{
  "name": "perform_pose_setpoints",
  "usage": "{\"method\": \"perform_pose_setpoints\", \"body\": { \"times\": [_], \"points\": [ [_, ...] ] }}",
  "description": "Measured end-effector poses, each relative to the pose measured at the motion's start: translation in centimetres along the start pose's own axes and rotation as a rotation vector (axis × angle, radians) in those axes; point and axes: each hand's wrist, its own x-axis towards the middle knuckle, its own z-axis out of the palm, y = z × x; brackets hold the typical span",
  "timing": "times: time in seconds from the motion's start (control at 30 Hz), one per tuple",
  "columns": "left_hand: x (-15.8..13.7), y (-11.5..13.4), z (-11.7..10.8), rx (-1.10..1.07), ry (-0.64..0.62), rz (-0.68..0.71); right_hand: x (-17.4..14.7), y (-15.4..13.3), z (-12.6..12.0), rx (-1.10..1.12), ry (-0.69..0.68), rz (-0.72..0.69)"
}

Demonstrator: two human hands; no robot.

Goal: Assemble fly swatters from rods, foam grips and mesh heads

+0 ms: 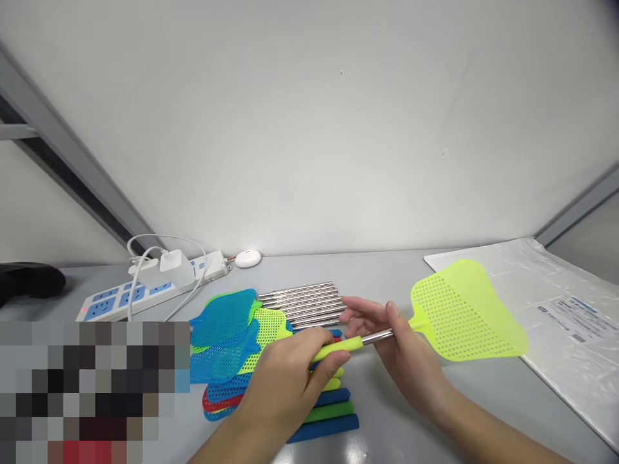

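Note:
A yellow-green fly swatter (469, 316) is held across the front of me, its perforated head to the right. My left hand (290, 370) is closed round its yellow grip (338, 348). Near the head, my right hand (406, 361) holds the metal rod (377, 336) between thumb and palm, with its fingers loosely curled and extended to the left. Beneath and left of my left hand lie stacked swatter heads, with a blue head (225, 319) on top. Several blue, green and yellow handles (331, 411) stick out below my left hand, which partly hides them.
Several metal telescopic rods (304, 303) lie side by side behind my hands. A white power strip (159, 290) with plugged-in chargers and a small white oval device (247, 259) are at the back left. A white wrapped package (546, 290) covers the right side of the table.

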Motion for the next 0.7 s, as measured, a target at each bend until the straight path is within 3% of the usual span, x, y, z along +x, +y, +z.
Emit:
{"method": "perform_pose_setpoints", "body": {
  "times": [0.17, 0.27, 0.4, 0.47, 0.57, 0.7],
  "points": [
    [-0.3, 0.5, 0.2, -0.110, -0.031, -0.075, -0.3, -0.7, -0.1, -0.106, -0.116, 0.062],
    [-0.3, 1.2, 0.4, -0.156, -0.079, -0.042, -0.7, -1.0, 0.3, -0.195, -0.138, 0.057],
    [-0.3, 1.4, 0.3, -0.082, -0.029, 0.117, -0.5, -0.9, -0.7, -0.473, 0.000, -0.177],
    [-0.3, 1.3, 0.2, -0.080, -0.004, 0.155, 0.0, -1.2, -1.8, -0.612, 0.101, -0.218],
    [-0.3, 0.9, 0.0, -0.069, 0.036, 0.179, 0.8, -2.6, -3.6, -0.933, 0.202, -0.106],
    [-0.2, 0.3, -0.3, -0.043, 0.073, 0.172, 1.5, -4.1, -5.7, -1.445, 0.244, 0.191]
  ]
}}
